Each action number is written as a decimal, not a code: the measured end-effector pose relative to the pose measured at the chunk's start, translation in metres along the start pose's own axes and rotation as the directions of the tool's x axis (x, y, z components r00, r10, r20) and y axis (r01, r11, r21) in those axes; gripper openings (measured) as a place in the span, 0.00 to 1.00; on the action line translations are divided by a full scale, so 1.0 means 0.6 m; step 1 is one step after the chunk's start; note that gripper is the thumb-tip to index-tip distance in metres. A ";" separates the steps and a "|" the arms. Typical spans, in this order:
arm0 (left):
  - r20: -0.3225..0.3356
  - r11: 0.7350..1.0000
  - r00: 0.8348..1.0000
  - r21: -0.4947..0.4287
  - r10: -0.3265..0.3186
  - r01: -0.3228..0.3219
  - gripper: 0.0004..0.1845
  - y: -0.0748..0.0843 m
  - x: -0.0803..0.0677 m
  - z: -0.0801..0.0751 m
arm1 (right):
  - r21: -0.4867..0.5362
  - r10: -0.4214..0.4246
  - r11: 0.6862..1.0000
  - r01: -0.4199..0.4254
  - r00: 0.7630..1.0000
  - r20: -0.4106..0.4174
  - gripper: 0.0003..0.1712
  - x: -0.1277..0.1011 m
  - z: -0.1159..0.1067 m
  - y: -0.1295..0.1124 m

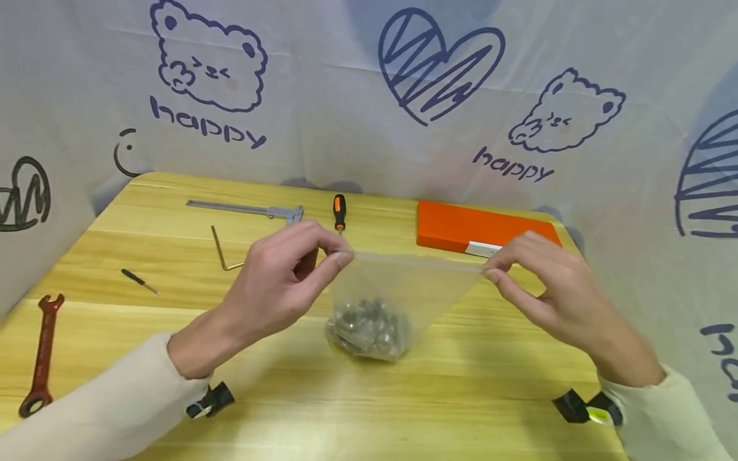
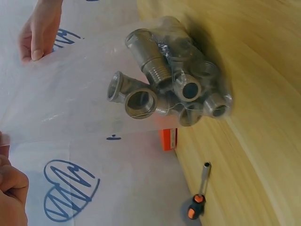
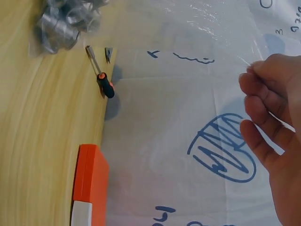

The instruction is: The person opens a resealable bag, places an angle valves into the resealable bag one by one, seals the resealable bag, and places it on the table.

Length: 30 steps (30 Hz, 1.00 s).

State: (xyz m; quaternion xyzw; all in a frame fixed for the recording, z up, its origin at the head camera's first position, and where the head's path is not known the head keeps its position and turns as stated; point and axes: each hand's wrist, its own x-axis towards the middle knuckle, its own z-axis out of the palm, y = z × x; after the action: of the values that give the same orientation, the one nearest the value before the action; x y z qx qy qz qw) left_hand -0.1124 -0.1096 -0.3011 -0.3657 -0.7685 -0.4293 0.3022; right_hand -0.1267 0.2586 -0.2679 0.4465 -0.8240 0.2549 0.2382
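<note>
A clear plastic bag point(image 1: 415, 282) is stretched wide along its top edge between both hands. My left hand point(image 1: 282, 275) pinches the top left corner between thumb and forefinger. At the opposite corner, my right hand point(image 1: 548, 288) pinches the plastic in the same way. Several metal pipe fittings point(image 2: 164, 80), among them tees and threaded pieces, lie bunched at the bottom of the bag. In the head view the bag's lower end is at the table, below and between the hands. Whether the bag's mouth is sealed, I cannot tell.
On the wooden table point(image 1: 369, 410) lie a caliper point(image 1: 248, 209), a hex key point(image 1: 219, 250), a small black screwdriver point(image 1: 138, 280) and a red wrench point(image 1: 43, 358). Behind the bag are an orange-black screwdriver point(image 1: 339, 211) and an orange box point(image 1: 484, 224). A white drawn-on curtain point(image 1: 334, 128) hangs behind.
</note>
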 end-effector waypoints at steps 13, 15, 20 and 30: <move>0.162 0.955 0.967 -0.189 -0.197 0.226 0.04 0.068 0.017 0.018 | 0.548 0.194 0.825 -0.137 0.980 -0.046 0.07 -0.056 -0.048 -0.006; 0.219 0.930 0.937 -0.190 -0.272 0.315 0.03 0.067 0.025 0.028 | 0.533 0.298 0.809 -0.247 0.955 -0.010 0.10 -0.064 -0.050 0.004; 0.335 0.843 0.824 -0.134 -0.457 0.521 0.05 0.022 0.059 0.070 | 0.365 0.572 0.741 -0.563 0.815 0.095 0.04 -0.072 -0.032 0.048; 0.485 0.802 0.643 0.279 -0.593 0.529 0.11 -0.129 0.085 0.169 | 0.020 0.702 0.672 -0.740 0.645 0.301 0.14 -0.071 0.073 0.172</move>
State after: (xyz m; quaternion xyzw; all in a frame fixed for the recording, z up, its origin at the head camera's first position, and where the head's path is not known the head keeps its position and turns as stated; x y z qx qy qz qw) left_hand -0.2191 -0.0331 -0.3409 -0.1991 -0.9193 -0.3342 -0.0602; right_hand -0.2016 0.3059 -0.3489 0.1264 -0.9374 0.3232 -0.0292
